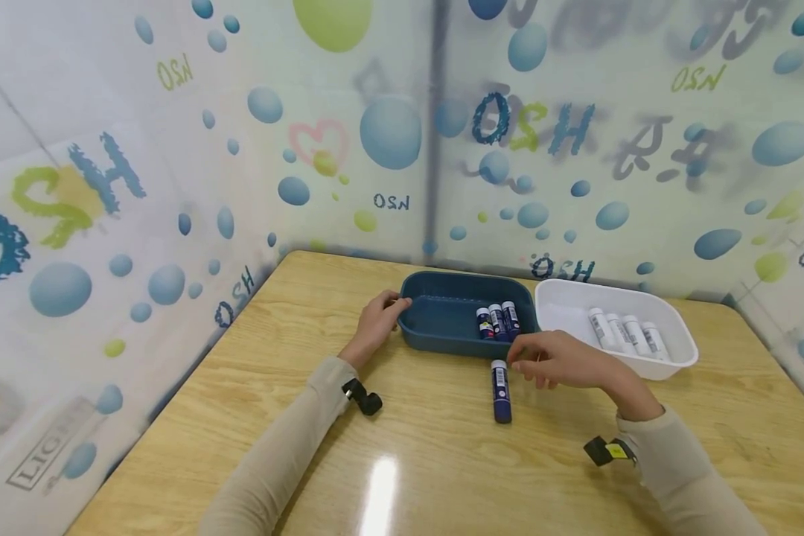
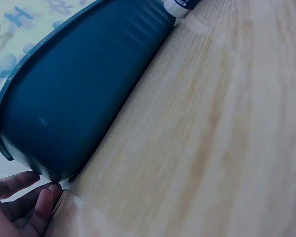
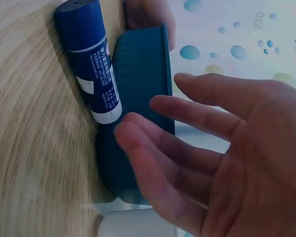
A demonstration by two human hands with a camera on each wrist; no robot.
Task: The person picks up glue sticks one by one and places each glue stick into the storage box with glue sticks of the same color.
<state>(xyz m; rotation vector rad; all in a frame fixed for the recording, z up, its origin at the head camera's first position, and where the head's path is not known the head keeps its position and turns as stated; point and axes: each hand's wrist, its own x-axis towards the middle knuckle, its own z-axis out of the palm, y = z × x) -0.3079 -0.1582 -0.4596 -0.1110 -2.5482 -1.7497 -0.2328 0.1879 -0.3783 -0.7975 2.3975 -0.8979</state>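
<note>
A dark blue basket (image 1: 442, 344) stands on the table, with three blue glue sticks (image 1: 498, 321) at its right end. My left hand (image 1: 377, 320) holds its left end, thumb at the rim and fingers against the outer wall (image 2: 64, 98). Another blue glue stick (image 1: 501, 393) lies on the table before the basket, cap end toward me. Close to its white end (image 3: 107, 116) is my right hand (image 1: 563, 359), fingers loosely bent and apart from it. Nothing shows between those fingers.
Right of the blue basket stands a white basket (image 1: 677, 350) with several white glue sticks (image 1: 628, 333) inside. Both stand on a wooden table (image 1: 415, 439), near a patterned curtain (image 1: 388, 223) at the back. Other curtain panels hang at the sides.
</note>
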